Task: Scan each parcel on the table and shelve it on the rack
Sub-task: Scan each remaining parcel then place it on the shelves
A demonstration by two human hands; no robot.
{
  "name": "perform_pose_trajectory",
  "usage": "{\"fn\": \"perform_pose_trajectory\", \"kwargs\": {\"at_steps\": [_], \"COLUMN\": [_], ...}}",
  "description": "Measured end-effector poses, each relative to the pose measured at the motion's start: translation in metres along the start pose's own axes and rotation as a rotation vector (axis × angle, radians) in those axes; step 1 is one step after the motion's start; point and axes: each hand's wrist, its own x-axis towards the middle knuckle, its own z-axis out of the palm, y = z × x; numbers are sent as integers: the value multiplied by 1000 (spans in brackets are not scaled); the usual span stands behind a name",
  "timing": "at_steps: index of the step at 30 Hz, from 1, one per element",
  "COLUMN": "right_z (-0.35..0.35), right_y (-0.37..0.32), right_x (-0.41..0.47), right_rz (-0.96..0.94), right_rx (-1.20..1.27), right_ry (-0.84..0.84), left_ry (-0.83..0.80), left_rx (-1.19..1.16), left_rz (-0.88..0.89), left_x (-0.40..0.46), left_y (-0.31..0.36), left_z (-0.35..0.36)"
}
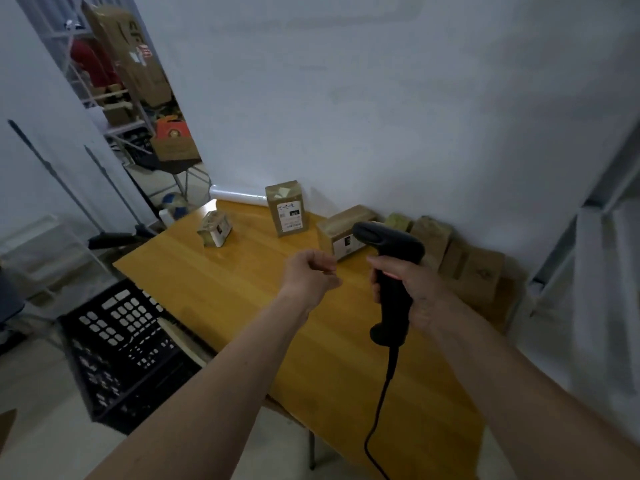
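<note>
Smooth black pistol-shaped scanner [388,271] in right hand [415,289], above glossy wooden table [242,282]

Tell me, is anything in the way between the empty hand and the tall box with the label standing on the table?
Nothing visible is. The left hand hangs over bare table, fingers curled and holding nothing, and the tall parcel stands beyond it with only open wood between. The scanner is off to the side in the right hand.
</note>
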Motion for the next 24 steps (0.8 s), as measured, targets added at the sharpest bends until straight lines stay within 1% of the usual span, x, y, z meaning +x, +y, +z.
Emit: {"fn": "perform_pose_trajectory", "kwargs": {"at_steps": [4, 8, 12, 16, 20, 22, 24], "right_z": [-7, -7, 7, 30, 48, 54, 56], "right_y": [-3, -1, 0, 5, 11, 15, 21], "right_x": [23, 58, 103, 156, 204, 225, 243], "right_rz": [1, 17, 33, 73, 82, 78, 70], "right_rx": [7, 39, 52, 85, 121, 133, 157], "right_ry": [105, 244, 319, 422, 518, 562, 619], "left_ry": [-84, -160, -236, -333, -409, -422, -435], "left_rx": [-10, 69, 162, 329, 599, 728, 786], "left_rz": [-4, 24, 25, 13, -88, -85, -61], "left_x": [49, 105, 171, 237, 297, 324, 349], "left_y": [-3, -9, -14, -23, -25, -26, -27], "left_z": [15, 20, 14, 3, 1, 4, 10]}}
